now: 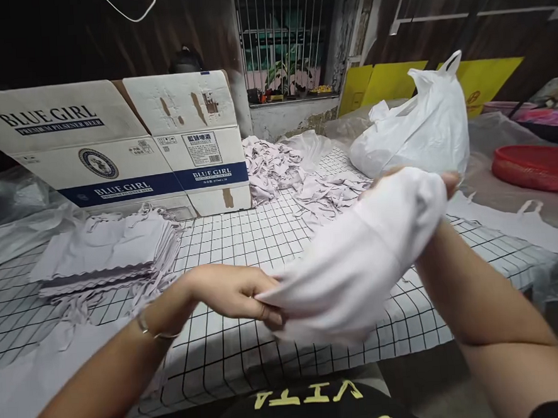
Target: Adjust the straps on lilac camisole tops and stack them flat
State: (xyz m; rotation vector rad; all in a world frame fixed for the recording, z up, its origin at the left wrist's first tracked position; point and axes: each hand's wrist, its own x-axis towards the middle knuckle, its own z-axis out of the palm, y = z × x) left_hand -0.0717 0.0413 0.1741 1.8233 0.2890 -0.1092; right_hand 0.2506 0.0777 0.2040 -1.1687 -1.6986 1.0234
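Observation:
I hold a pale white cloth piece (pixel 358 261) stretched between both hands above the checked table (pixel 243 236). My left hand (pixel 232 294) pinches its lower left end with fingers closed. My right hand (pixel 429 190) is pushed inside the upper right end, mostly covered by the cloth, with only fingertips showing at the edge. A flat stack of similar cloth pieces (pixel 106 251) lies to the left. A loose heap of cloth pieces (pixel 296 176) lies beyond the held one.
A flattened Blue Girl cardboard box (pixel 114 149) stands at the back left. A white plastic bag (pixel 420 131) sits at the back right, with a red basin (pixel 536 168) further right. One cloth piece with straps (pixel 506 220) lies flat at the right.

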